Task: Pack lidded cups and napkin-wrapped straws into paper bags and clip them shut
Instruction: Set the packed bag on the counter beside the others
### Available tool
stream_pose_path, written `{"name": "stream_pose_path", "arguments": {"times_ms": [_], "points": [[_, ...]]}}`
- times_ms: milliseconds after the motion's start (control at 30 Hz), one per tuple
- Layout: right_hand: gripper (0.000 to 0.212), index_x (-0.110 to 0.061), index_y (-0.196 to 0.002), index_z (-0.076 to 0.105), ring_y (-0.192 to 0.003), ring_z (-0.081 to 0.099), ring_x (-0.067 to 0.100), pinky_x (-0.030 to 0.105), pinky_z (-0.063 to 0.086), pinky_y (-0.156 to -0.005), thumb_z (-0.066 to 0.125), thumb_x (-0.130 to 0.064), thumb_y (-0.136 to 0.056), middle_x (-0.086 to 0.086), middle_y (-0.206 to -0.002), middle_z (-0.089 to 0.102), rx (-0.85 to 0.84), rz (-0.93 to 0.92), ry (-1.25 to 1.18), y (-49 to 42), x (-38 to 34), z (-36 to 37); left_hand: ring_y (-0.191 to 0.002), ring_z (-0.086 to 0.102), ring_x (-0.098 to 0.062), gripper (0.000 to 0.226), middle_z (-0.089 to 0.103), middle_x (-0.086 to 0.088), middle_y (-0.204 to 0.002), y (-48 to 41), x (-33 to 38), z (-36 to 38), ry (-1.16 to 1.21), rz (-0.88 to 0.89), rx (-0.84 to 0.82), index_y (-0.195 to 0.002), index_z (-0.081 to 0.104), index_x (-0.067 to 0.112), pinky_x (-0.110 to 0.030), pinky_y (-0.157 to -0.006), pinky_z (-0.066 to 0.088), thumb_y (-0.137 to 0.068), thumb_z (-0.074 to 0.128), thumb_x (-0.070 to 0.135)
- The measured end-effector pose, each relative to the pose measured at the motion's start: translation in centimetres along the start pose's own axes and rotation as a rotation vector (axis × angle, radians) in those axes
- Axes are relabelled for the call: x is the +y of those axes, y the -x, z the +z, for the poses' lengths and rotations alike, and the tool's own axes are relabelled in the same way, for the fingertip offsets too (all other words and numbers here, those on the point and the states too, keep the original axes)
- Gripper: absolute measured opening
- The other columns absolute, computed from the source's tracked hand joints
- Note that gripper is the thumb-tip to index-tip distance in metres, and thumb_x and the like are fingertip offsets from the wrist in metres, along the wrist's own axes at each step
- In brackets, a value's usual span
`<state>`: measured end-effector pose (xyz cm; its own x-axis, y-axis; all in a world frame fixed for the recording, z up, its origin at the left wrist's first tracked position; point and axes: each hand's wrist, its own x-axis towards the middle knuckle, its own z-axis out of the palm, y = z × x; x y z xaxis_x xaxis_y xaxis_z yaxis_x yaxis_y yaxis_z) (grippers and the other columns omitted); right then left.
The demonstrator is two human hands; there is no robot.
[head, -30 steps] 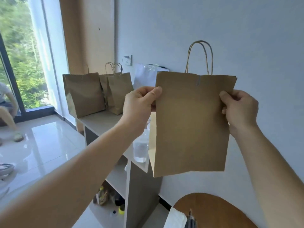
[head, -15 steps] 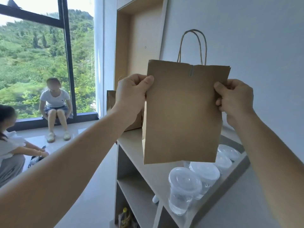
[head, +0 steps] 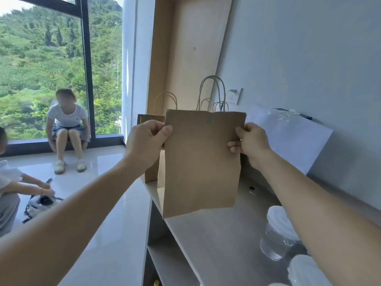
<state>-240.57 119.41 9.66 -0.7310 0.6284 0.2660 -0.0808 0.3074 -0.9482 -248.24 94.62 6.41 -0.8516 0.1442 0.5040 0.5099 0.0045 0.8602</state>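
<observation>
A brown paper bag with twine handles hangs in the air just above the grey shelf top. A small clip sits on its folded top edge. My left hand pinches the bag's upper left edge. My right hand pinches the upper right edge. More brown bags stand behind it at the shelf's far end. Clear lidded cups stand on the shelf at the lower right, partly hidden by my right forearm.
A white sheet and clear plastic lean against the wall at the right. A wall socket is above the bags. Two people sit by the window at the left, over a glossy floor.
The bag in both hands has moved forward and lower, toward the far end of the shelf beside the other bags. My view has turned, bringing the window and the other bags into sight.
</observation>
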Motion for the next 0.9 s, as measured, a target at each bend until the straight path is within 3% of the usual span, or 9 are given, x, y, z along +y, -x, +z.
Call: {"name": "stream_pose_path", "arguments": {"times_ms": [133,267,367,500,567,667,900], "points": [[0.029,-0.002,-0.129,0.049,-0.059,0.067,0.019,0.033,0.056,-0.056,0.045,-0.010,-0.102,0.016,-0.109,0.059,-0.035,0.031,0.121,-4.8,2.8,4.3,-0.055,0.060,-0.001,0.018,0.067,0.013,-0.063,-3.6,-4.7,-1.4,-0.131,0.005,-0.051,-0.074,0.070,0.028,-0.005,-0.049,0.040,-0.091,0.067,0.033],[0.022,-0.013,-0.123,0.049,-0.061,0.069,0.021,0.036,0.059,-0.061,0.043,-0.009,-0.103,0.013,-0.097,0.061,-0.046,0.028,0.224,-8.5,4.6,8.3,-0.055,0.056,-0.001,0.021,0.065,0.008,-0.062,-6.2,-8.3,-2.3,-0.199,0.001,-0.094,-0.071,0.070,0.025,-0.007,-0.050,0.040,-0.091,0.067,0.032],[0.028,-0.006,-0.129,0.051,-0.063,0.071,0.022,0.041,0.061,-0.068,0.042,-0.009,-0.102,0.007,-0.089,0.062,-0.008,0.032,0.309,-10.7,5.4,10.6,-0.061,0.060,-0.008,0.020,0.067,0.005,-0.063,-7.7,-10.3,-2.3,-0.201,-0.016,-0.124,-0.072,0.070,0.022,-0.009,-0.052,0.042,-0.090,0.068,0.028],[0.018,-0.013,-0.102,0.059,-0.064,0.071,0.020,0.043,0.062,-0.072,0.042,-0.005,-0.101,0.009,-0.089,0.067,0.016,0.011,0.334,-12.5,6.0,12.3,-0.060,0.056,0.001,0.023,0.061,0.014,-0.056,-8.5,-12.1,-1.7,-0.199,0.016,-0.139,-0.067,0.066,0.028,-0.008,-0.055,0.041,-0.089,0.071,0.022],[0.024,-0.020,-0.089,0.058,-0.067,0.072,0.021,0.047,0.061,-0.076,0.044,-0.003,-0.098,0.009,-0.083,0.071,0.043,-0.014,0.352,-13.2,6.3,12.5,-0.057,0.053,0.000,0.020,0.059,0.011,-0.055,-8.6,-12.9,-1.3,-0.180,0.017,-0.150,-0.069,0.068,0.022,-0.009,-0.056,0.039,-0.088,0.072,0.020],[0.026,-0.024,-0.088,0.059,-0.068,0.073,0.019,0.049,0.060,-0.077,0.048,-0.001,-0.094,0.002,-0.077,0.071,0.065,-0.081,0.411,-13.6,6.7,12.4,-0.060,0.054,-0.003,0.016,0.062,0.008,-0.057,-9.0,-13.6,-0.9,-0.158,0.035,-0.149,-0.073,0.071,0.015,-0.008,-0.057,0.040,-0.088,0.072,0.019],[0.035,-0.032,-0.087,0.057,-0.061,0.071,0.009,0.038,0.062,-0.065,0.048,0.002,-0.089,0.000,-0.091,0.069,0.119,-0.208,0.429,-13.6,5.9,12.6,-0.062,0.057,-0.001,0.015,0.061,0.016,-0.055,-9.7,-14.0,-0.7,-0.154,0.055,-0.158,-0.073,0.071,0.014,-0.007,-0.058,0.042,-0.087,0.073,0.017]]}}
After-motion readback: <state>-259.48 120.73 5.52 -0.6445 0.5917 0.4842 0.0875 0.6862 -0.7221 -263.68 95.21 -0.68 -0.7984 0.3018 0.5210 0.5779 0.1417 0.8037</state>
